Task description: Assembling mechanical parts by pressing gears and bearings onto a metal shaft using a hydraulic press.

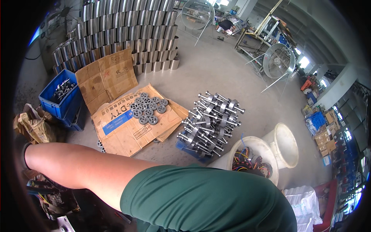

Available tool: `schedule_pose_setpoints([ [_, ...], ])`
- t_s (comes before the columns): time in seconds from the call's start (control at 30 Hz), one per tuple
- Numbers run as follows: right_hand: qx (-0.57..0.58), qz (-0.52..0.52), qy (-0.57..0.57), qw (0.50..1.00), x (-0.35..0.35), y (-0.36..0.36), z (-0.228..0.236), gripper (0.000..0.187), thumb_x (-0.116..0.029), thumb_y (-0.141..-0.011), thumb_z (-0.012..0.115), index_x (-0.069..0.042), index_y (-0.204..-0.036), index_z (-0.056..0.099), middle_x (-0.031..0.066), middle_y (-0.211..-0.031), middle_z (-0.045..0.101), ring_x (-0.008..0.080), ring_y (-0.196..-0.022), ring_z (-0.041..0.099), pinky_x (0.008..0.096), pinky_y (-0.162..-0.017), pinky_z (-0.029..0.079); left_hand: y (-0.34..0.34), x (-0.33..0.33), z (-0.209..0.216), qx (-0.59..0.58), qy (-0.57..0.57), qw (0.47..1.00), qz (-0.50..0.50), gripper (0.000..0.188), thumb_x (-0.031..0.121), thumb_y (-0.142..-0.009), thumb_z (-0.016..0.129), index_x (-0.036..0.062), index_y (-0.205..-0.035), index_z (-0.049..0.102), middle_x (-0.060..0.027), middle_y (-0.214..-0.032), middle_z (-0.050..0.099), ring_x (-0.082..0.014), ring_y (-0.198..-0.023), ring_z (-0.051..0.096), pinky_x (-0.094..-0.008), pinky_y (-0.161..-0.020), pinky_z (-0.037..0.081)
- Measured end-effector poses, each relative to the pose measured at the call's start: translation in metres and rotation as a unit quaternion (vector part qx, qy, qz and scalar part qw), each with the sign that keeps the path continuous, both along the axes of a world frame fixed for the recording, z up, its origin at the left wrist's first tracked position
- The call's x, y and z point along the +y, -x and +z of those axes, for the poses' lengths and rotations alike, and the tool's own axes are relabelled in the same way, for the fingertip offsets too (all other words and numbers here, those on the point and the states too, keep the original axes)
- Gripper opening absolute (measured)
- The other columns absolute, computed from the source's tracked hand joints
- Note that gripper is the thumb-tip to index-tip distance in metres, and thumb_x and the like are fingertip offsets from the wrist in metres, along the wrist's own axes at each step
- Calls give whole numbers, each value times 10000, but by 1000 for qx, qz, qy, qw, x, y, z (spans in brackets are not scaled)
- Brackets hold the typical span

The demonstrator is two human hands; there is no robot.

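One of my arms, in a green sleeve point(208, 193), stretches across the lower view to the left; I cannot tell which arm. Its bare forearm point(73, 162) ends at a dark band point(26, 156) round the wrist. Beyond that, the hand is lost in the black rim. My other hand is out of the frame. Below the forearm lies a dark, cluttered heap with wires point(54, 199), partly hidden. Past the arm, several grey spoked wheels point(148, 108) rest on flattened cardboard point(116, 135). Right of them, metal shafts with thick round collars point(210, 123) are piled up.
Blue crates point(58, 106) hold metal parts at the left, beside a torn brown sack point(36, 127). Shiny metal cylinders point(127, 31) are stacked high behind. A white tub point(274, 164) contains wired coils point(247, 160). Large round fans point(278, 60) stand farther off.
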State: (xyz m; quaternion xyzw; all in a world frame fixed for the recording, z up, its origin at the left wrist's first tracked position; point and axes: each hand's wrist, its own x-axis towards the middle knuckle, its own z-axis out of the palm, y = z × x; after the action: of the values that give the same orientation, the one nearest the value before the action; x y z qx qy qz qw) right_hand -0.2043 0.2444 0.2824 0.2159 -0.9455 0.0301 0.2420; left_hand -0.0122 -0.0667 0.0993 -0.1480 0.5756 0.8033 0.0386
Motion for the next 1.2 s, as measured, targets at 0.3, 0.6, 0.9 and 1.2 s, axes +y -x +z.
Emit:
schedule_pose_setpoints([
  [0.3, 0, -13, 3, 1000, -42, 55, -50, 335, -391, -897, 635, -238, -1117, 836, 56, -1152, 797, 279, -1060, 751, 510, -843, 556, -16, -44, -80, -25, 33, 999, 15, 597, 597, -928, 554, 31, -1057, 695, -58, -880, 707, -193, -883, 666, -395, -943, 503],
  [0.6, -18, -73, 206, 976, -18, 80, -115, 248, -253, -739, 711, -140, -935, 810, 149, -883, 776, 332, -856, 758, 450, -740, 562, -14, -63, -98, -89, -40, 995, -20, 683, 678, -906, 597, 47, -1152, 683, -84, -1048, 690, -226, -935, 647, -459, -938, 516],
  [0.9, 128, 33, 546, 827, -42, 31, -146, 148, -101, -715, 702, -29, -843, 687, 245, -845, 694, 456, -843, 684, 514, -756, 535, -44, -72, -113, -124, -65, 990, 2, 599, 594, -952, 637, 79, -1258, 654, -114, -1203, 692, -294, -1100, 633, -506, -983, 533],
  [1.2, -66, 141, 664, 731, -70, -116, -212, 699, -182, -859, 774, 10, -1451, 455, 304, -1277, 615, 425, -1241, 615, 459, -1051, 491, -64, -15, -138, -107, -97, 985, -92, 404, 464, -1075, 565, 125, -1277, 654, -16, -1212, 697, -198, -1101, 665, -407, -980, 526],
])
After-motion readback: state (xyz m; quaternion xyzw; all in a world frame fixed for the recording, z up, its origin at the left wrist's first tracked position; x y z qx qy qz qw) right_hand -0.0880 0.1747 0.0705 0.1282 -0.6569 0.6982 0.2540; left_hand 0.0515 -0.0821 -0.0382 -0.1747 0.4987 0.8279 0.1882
